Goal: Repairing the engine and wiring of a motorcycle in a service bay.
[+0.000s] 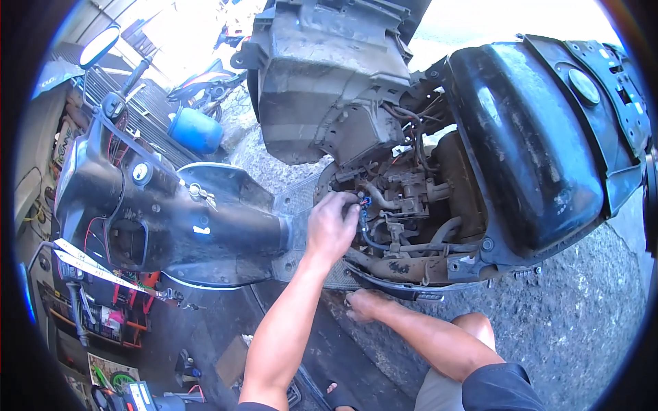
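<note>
A dark scooter with its seat compartment lifted stands across the view, its engine bay uncovered. At the front edge of that bay, my left hand is closed in a pinch. Between its fingertips is a small wire connector with bits of red and blue, joined to thin wires. My right hand is low beside the footboard, with its fingers curled. What those fingers hold, if anything, is hidden.
A grey-black underseat box rises above the engine. The black fuel tank is at the right. Keys hang at the front panel. A blue drum and another motorbike stand behind. A cardboard piece lies below left.
</note>
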The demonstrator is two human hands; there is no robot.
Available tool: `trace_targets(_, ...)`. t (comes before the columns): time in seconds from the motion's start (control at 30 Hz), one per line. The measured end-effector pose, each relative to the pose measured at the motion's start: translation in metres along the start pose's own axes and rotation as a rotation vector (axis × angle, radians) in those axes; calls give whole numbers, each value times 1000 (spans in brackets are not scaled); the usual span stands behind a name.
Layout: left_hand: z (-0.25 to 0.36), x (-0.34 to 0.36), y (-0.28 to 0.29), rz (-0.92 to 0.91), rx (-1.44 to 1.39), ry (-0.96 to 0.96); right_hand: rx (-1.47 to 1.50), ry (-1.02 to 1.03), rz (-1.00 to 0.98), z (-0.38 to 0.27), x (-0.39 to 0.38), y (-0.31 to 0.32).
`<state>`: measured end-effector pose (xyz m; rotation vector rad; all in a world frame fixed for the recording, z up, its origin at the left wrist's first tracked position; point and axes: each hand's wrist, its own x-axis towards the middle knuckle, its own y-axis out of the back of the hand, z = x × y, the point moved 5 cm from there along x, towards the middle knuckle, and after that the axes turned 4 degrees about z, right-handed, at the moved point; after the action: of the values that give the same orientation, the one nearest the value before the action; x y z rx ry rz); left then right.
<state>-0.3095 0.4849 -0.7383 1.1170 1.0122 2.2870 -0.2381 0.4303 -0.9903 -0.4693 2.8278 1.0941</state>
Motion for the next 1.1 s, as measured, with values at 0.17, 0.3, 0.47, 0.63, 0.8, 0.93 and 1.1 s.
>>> trace_targets(0.17, -8, 8, -17, -18, 115, -73, -43, 125, 49, 17, 0, -10)
trace_targets(0.3, 2, -1, -23, 15, 183, -84, 52, 71, -74, 10, -10, 0)
trace_targets(0.47, 11, 2, -30, 6, 215, -97, 21, 95, -18, 13, -6, -4)
trace_targets(0.63, 6, 8, -31, -45, 236, -28, 33, 86, -95, 8, -3, 3)
trace_targets(0.8, 7, 11, -34, -86, 266, -30, 1, 91, -115, 21, 5, -4)
trace_targets(0.93, 6, 11, -36, -84, 251, -33, 70, 181, 15, 26, 6, -8)
trace_targets(1.1, 1, 10, -32, -72, 252, -27, 38, 160, -7, 22, 8, -10)
